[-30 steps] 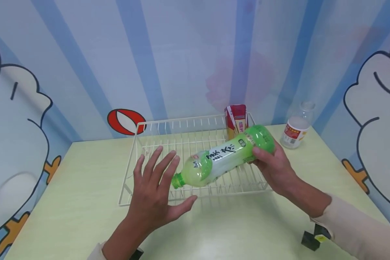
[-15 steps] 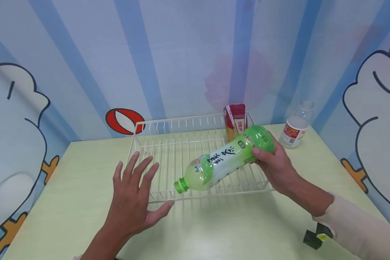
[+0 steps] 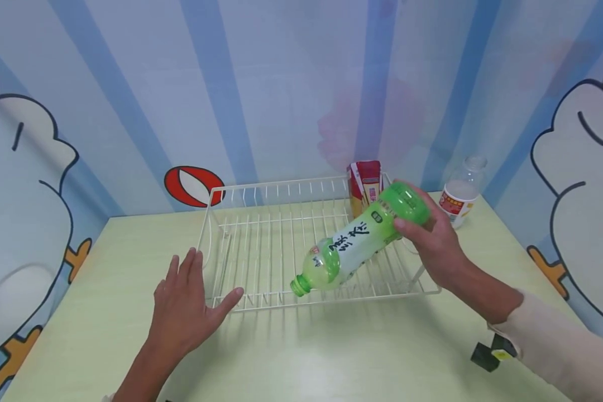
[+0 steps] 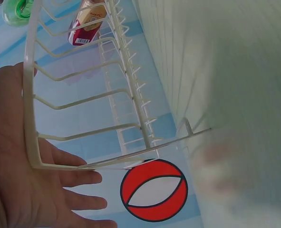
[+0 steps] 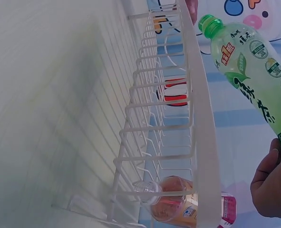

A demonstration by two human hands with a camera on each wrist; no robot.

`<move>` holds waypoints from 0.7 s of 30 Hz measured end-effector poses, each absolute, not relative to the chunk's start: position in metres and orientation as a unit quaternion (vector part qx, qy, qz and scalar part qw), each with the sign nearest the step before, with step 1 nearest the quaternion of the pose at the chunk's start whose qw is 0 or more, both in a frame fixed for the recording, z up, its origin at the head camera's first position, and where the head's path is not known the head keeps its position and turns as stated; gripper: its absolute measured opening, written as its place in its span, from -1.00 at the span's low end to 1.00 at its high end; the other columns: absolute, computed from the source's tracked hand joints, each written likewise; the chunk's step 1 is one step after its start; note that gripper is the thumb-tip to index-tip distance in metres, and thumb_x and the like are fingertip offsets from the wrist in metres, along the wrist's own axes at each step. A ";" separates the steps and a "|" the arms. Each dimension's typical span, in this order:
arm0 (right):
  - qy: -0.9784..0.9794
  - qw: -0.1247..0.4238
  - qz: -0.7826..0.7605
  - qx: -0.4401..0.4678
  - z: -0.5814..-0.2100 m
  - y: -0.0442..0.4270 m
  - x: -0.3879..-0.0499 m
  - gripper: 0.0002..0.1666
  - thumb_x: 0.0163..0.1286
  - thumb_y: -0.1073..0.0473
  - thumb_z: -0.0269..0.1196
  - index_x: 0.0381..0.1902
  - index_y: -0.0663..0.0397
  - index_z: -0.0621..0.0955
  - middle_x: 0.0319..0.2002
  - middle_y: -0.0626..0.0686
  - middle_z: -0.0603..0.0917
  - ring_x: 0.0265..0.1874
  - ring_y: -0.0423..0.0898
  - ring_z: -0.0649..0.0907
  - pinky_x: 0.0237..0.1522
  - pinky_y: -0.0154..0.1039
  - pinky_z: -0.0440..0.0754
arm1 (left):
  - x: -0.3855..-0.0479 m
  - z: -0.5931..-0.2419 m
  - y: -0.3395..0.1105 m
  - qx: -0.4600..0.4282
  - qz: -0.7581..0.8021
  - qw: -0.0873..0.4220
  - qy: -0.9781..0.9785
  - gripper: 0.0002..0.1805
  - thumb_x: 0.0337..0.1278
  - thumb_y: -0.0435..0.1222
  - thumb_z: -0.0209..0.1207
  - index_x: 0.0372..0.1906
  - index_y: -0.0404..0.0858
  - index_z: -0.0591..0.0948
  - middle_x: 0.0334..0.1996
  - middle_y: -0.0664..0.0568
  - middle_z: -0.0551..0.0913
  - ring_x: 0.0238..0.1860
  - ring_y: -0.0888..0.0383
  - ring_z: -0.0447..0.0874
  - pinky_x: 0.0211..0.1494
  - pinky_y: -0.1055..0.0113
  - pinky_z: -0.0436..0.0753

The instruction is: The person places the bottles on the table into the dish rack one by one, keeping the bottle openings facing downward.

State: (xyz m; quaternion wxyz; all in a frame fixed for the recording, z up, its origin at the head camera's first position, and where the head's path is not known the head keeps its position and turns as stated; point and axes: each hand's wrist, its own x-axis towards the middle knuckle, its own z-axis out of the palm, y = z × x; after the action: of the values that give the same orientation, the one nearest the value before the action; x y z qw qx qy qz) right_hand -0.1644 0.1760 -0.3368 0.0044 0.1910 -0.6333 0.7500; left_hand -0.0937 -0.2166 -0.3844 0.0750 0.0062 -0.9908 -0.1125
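Note:
My right hand (image 3: pixel 434 237) holds a green tea bottle (image 3: pixel 357 237) round its bottom end. The bottle slants down to the left over the white wire rack (image 3: pixel 281 307), its green neck (image 5: pixel 210 26) lowest in the head view. No cap shows clearly. At the rack's front left corner is my left hand (image 3: pixel 181 304), fingers straight and thumb spread. Whether it touches the wire (image 4: pixel 31 95) cannot be told. In the rack's back right corner stands a red-and-yellow labelled bottle (image 3: pixel 364 187); its clear neck (image 5: pixel 147 187) points toward the table in the right wrist view.
A clear glass jar (image 3: pixel 462 192) with a red-and-white label stands right of the rack, near the back wall. The pale table (image 3: pixel 321 357) extends in front of the rack. Cartoon-printed walls (image 3: pixel 291 100) close off the back and sides.
My left hand has moved left and down, away from the bottle's neck to the rack's corner. The green tea bottle has tilted more steeply, its neck shifting right.

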 end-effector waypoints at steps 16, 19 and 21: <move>-0.682 0.021 0.709 0.179 -0.325 0.180 -0.178 -0.33 0.43 0.31 0.16 0.44 -0.24 0.39 0.15 0.01 0.50 0.06 -0.06 0.55 -0.10 -0.32 0.64 | -0.097 -0.382 -0.246 -0.017 -0.123 0.053 -0.991 0.27 0.05 0.47 0.04 0.53 -0.42 0.02 0.44 -0.38 0.21 0.45 -0.36 0.08 0.12 -0.52 0.30; -0.698 0.014 0.695 0.169 -0.323 0.179 -0.179 -0.30 0.45 0.28 0.17 0.49 -0.22 0.33 0.17 0.03 0.48 0.04 -0.06 0.56 -0.11 -0.32 0.66 | -0.096 -0.386 -0.245 -0.015 -0.130 0.051 -0.990 0.26 0.05 0.47 0.04 0.53 -0.41 0.02 0.43 -0.37 0.21 0.44 -0.33 0.11 0.10 -0.51 0.33; -0.711 0.009 0.684 0.162 -0.321 0.178 -0.179 -0.27 0.45 0.26 0.19 0.51 -0.22 0.29 0.19 0.03 0.45 0.04 -0.05 0.56 -0.11 -0.33 0.67 | -0.095 -0.388 -0.244 -0.013 -0.133 0.045 -0.990 0.25 0.05 0.46 0.05 0.53 -0.41 0.02 0.43 -0.37 0.21 0.43 -0.32 0.13 0.09 -0.50 0.34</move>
State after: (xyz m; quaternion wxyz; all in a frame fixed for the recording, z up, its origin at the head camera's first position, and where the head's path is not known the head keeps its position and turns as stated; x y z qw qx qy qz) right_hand -0.1789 0.1779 -0.3214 0.0088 0.1622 -0.7111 0.6841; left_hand -0.0946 -0.2436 -0.3883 0.0450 -0.0133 -0.9899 -0.1335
